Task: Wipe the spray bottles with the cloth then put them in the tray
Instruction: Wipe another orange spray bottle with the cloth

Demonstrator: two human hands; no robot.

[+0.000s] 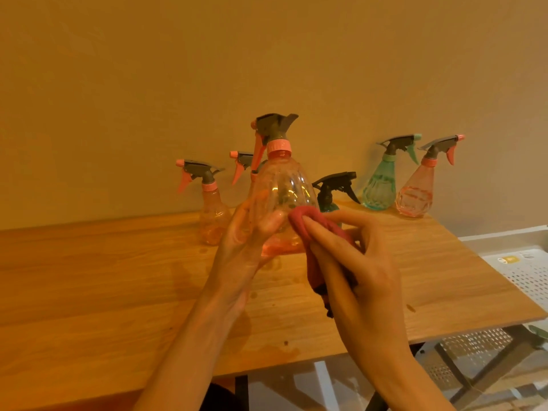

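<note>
The left hand gripped a clear pink spray bottle round its lower body and held it upright above the middle of the wooden bench, its grey trigger head pointing left. The right hand was closed on a bunched red cloth, its fingers pressing the cloth against the bottle's right flank.

Five more bottles stood along the bench's far edge against the wall. A pink bottle stood left of the held one; another pink-triggered bottle was largely hidden behind it. A dark-headed teal bottle stood just right of the held bottle, partly screened by the cloth. Near the far right corner a pale teal bottle and a pink faceted bottle stood side by side, possibly touching.

A white perforated tray lay beyond the bench's right edge, lower than its top, only partly in view.
</note>
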